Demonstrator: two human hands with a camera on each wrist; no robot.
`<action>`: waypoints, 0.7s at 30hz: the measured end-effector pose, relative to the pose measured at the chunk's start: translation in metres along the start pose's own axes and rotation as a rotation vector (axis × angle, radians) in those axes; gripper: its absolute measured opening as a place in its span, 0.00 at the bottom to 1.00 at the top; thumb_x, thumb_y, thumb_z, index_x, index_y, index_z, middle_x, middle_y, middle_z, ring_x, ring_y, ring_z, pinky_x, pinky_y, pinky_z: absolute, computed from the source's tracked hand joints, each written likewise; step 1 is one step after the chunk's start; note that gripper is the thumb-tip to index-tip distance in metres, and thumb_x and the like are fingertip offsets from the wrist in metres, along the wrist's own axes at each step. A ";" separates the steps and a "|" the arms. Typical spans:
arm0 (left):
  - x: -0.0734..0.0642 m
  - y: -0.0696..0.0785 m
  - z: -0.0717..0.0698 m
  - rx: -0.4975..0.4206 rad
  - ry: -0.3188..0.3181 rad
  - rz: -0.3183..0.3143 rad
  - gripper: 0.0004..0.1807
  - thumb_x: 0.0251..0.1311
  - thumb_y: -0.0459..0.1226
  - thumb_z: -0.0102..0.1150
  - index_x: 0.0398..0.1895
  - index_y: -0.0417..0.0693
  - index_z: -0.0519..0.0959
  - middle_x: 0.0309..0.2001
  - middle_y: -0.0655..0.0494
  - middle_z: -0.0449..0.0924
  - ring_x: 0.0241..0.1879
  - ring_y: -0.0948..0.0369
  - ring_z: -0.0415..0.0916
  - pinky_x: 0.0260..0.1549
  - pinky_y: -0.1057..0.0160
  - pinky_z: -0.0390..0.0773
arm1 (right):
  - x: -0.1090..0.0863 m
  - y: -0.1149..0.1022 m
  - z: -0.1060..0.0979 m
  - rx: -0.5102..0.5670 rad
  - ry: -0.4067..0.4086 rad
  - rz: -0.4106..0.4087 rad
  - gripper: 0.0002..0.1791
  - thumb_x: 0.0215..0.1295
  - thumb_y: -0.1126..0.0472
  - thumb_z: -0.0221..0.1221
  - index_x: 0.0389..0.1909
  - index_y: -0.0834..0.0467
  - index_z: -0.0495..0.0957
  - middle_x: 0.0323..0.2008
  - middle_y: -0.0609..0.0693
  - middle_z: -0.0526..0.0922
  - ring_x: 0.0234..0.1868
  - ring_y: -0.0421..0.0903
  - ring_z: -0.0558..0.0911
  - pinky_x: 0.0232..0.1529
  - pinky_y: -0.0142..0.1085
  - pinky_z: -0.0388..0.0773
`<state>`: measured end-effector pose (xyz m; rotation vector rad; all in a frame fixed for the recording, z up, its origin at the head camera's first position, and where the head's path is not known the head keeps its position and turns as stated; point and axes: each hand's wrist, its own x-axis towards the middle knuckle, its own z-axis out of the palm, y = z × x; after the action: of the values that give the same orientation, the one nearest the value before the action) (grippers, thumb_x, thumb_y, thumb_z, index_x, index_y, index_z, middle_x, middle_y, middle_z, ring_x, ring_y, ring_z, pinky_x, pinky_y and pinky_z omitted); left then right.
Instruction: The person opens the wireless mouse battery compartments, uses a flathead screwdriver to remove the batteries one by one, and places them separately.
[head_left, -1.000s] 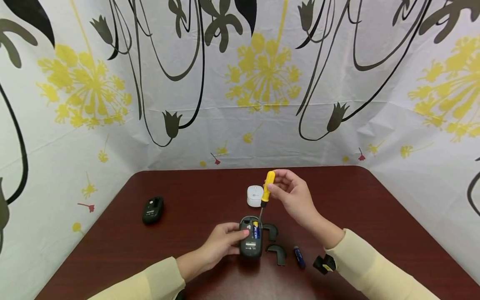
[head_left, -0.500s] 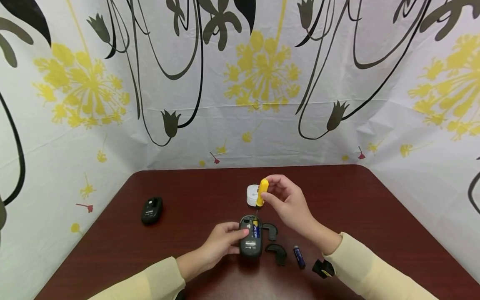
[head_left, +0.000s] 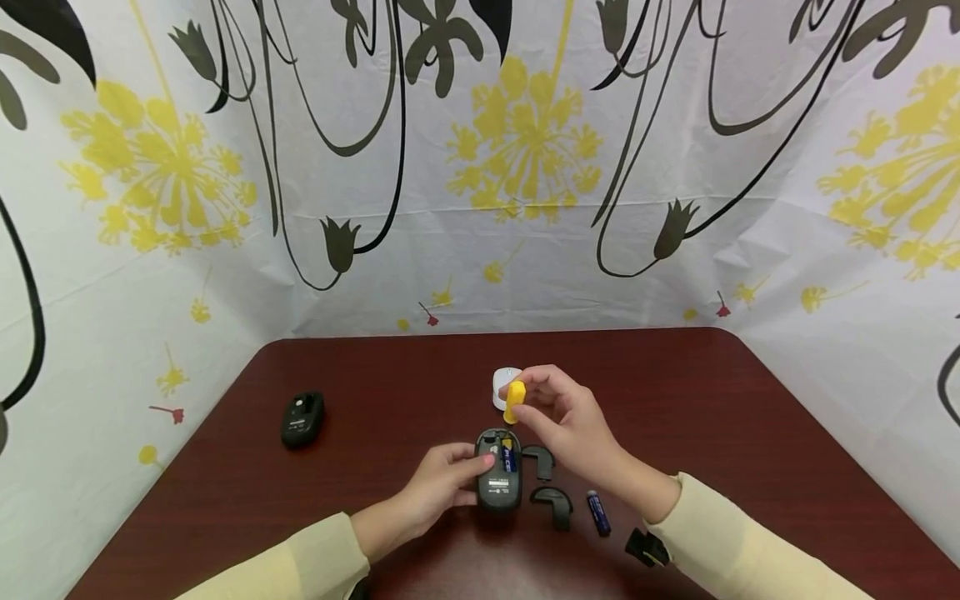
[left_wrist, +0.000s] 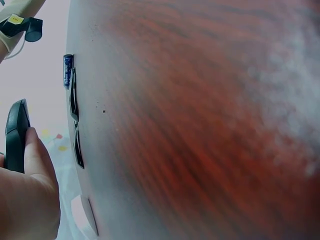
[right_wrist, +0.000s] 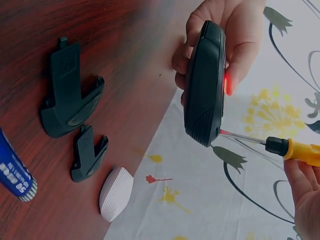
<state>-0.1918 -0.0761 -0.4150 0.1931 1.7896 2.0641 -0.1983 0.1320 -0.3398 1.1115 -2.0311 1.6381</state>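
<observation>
My left hand grips a dark computer mouse above the table, its underside facing up. A blue battery sits in its uncovered battery compartment. My right hand pinches a screwdriver by its yellow handle. In the right wrist view the screwdriver reaches with its tip to the end of the mouse, at the edge of the underside; a red glow shows near the left thumb. Only a dark side of the mouse appears in the left wrist view.
Two dark curved covers lie right of the mouse, with a loose blue battery beside them. A white, ridged, rounded object stands behind the right fingers. Another dark mouse lies at left on the brown table.
My right hand has moved down and left with the screwdriver, bringing its handle from beyond the compartment's right side to above the mouse's far end. The left hand and mouse barely shift.
</observation>
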 end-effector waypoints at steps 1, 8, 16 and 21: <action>0.000 0.000 0.000 0.000 0.000 -0.001 0.23 0.66 0.40 0.59 0.54 0.27 0.73 0.44 0.43 0.82 0.40 0.55 0.82 0.39 0.56 0.83 | 0.000 0.000 0.001 -0.008 -0.006 -0.004 0.17 0.62 0.77 0.60 0.51 0.62 0.72 0.43 0.52 0.83 0.41 0.50 0.82 0.41 0.35 0.82; -0.001 0.000 0.001 0.008 -0.001 -0.005 0.23 0.66 0.40 0.60 0.55 0.28 0.73 0.44 0.43 0.82 0.40 0.54 0.82 0.38 0.56 0.84 | -0.001 0.000 0.003 -0.063 -0.041 -0.013 0.12 0.65 0.74 0.59 0.48 0.66 0.76 0.41 0.51 0.84 0.38 0.49 0.84 0.38 0.36 0.83; -0.003 -0.003 0.000 0.019 0.006 -0.005 0.22 0.65 0.38 0.60 0.53 0.27 0.73 0.43 0.43 0.82 0.38 0.54 0.83 0.37 0.57 0.84 | 0.001 0.005 0.002 -0.132 -0.011 0.049 0.11 0.64 0.74 0.59 0.46 0.63 0.78 0.38 0.52 0.85 0.32 0.49 0.83 0.25 0.33 0.78; -0.004 -0.003 0.001 0.014 -0.003 -0.010 0.21 0.64 0.37 0.60 0.53 0.27 0.73 0.43 0.42 0.82 0.38 0.52 0.83 0.38 0.56 0.84 | 0.006 0.009 -0.003 -0.126 0.011 0.124 0.09 0.67 0.68 0.60 0.47 0.62 0.79 0.37 0.53 0.86 0.31 0.46 0.82 0.23 0.32 0.75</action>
<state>-0.1870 -0.0760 -0.4170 0.1915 1.7998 2.0441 -0.2094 0.1335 -0.3415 0.9483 -2.2025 1.5435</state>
